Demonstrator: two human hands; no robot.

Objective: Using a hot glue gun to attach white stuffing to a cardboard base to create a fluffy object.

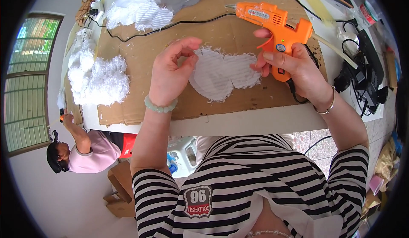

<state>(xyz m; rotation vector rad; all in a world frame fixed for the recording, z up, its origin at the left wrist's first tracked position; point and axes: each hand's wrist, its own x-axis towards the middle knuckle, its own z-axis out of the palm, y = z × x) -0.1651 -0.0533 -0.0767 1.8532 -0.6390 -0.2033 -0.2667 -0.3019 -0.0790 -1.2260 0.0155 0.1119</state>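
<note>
My right hand [294, 65] is wrapped around the handle of an orange hot glue gun [266, 16], whose metal nozzle points left. A pale glue stick [334, 48] juts out of its back. Some right fingertips sit at the right edge of an irregular, ribbed white fabric piece [223, 74] with frayed edges. My left hand [174, 65] is closed in a pinch at that piece's upper left edge, the thumb against it. The fabric is over a brown cardboard sheet [179, 106].
Fluffy white fabric pieces [100, 78] lie at the left, with more white fabric [138, 10] farther back. A black cable [174, 24] crosses the cardboard. Black devices and cords [362, 72] crowd the right side. Another person [91, 152] works at the far left.
</note>
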